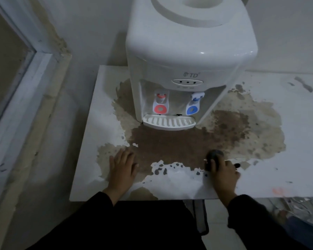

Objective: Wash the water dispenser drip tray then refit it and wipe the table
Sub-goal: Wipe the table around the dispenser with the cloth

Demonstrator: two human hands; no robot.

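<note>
A white water dispenser (186, 56) stands on a white table (287, 170) whose top is worn brown around it. Its white slotted drip tray (168, 122) sits fitted at the base, below the red tap (160, 103) and the blue tap (192, 105). My left hand (122, 168) lies flat on the table, fingers apart, holding nothing. My right hand (222, 173) presses a dark grey cloth (214, 156) onto the tabletop in front of the dispenser.
A wall and a white door frame (25, 98) run along the left of the table. The table's front edge is just ahead of my body. Cluttered floor shows at the lower right (296, 210).
</note>
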